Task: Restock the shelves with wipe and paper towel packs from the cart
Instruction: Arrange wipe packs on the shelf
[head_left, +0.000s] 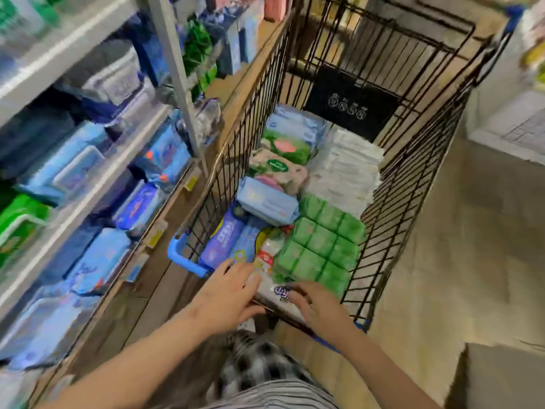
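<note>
A black wire cart (389, 202) holds several packs. A light blue wipe pack (267, 202) lies on top near the middle, with a purple wipe pack (222, 240) below it, green multipacks (321, 246) on the right and white paper towel packs (345, 169) behind them. At the cart's near end lies a white pack with purple print (277, 293). My left hand (233, 287) and my right hand (318, 305) reach over the near rim, fingers spread on that white pack, one hand at each side. The frame is blurred, so I cannot tell whether the fingers curl round it.
Shelves (88, 184) on the left carry blue, white and green packs, with yellow price tags (154, 236) along the edges. The cart's blue handle corner (180, 255) is next to my left hand. Tiled floor (442, 261) lies to the right, a cardboard box (501, 376) at bottom right.
</note>
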